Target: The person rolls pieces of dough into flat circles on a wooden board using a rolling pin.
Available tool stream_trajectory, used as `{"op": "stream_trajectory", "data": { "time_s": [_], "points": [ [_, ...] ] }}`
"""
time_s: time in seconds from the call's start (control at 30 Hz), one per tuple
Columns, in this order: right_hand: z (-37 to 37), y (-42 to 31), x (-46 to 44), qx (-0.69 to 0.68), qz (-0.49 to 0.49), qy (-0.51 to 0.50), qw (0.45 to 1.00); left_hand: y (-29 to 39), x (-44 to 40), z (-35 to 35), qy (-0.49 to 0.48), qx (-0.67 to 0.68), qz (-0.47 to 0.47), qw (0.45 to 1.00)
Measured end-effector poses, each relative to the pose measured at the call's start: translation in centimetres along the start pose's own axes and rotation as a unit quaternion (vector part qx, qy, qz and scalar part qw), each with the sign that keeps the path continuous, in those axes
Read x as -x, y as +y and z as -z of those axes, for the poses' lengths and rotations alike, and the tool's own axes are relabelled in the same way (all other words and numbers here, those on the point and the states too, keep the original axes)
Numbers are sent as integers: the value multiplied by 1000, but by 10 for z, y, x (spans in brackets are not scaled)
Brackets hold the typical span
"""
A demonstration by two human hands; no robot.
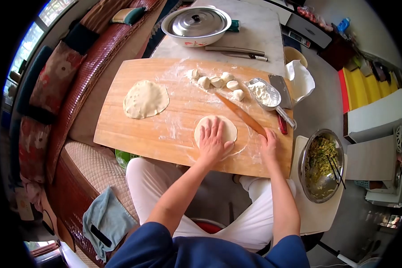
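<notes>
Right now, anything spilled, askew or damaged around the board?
Flour is scattered across the board, probably just dusting. Slightly untidy: the scoop lies with its handle across the cleaver. No visible damage.

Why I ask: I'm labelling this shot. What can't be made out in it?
All in the head view:
- Inside of the white basin: hidden by the metal lid.
- Middle of the near dough round: under the left hand.
- Near end of the rolling pin: within the grip of the right hand.
- Exact ingredients in the steel bowl: too small.
</notes>
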State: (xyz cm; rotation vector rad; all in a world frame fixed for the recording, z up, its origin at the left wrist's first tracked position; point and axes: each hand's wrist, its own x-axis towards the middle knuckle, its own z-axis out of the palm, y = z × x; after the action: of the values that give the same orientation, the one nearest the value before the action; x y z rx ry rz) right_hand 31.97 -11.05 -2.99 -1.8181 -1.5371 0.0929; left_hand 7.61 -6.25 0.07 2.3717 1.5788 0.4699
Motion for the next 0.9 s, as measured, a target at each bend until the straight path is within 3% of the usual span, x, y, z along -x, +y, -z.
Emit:
{"op": "stream_trajectory", "data": {
  "time_s": [0.13,0.23,0.33,0.4,0.43,0.47,0.57,0.67,0.77,0.9],
  "points": [
    [13,17,7,-19,-24,28,999,-33,-17,8,-75,0,-210,975],
    [40,6,13,24,-27,-63,997,-70,-18,41,-136,-24,-308,941],
    [38,-1,29,11,105,-104,989,-96,14,53,-34,67,-216,974],
    [37,-19,33,20,108,-164,980,-98,42,53,-22,-3,-223,975],
    [34,-26,29,18,108,-183,977,-82,54,61,-82,-2,-183,980],
    [30,-33,24,15,109,-203,973,-81,51,58,-81,0,-168,982],
    [5,-41,-20,72,135,-147,977,-86,18,45,-75,-46,-108,990],
    [-29,-27,-55,102,153,-99,978,-107,-49,21,11,-55,-30,998],
    [-33,-18,-52,129,156,-94,975,-101,-68,23,13,-24,-10,1000],
    [6,-24,3,115,174,-118,971,-76,27,38,-74,-44,-146,986]
  ]
}}
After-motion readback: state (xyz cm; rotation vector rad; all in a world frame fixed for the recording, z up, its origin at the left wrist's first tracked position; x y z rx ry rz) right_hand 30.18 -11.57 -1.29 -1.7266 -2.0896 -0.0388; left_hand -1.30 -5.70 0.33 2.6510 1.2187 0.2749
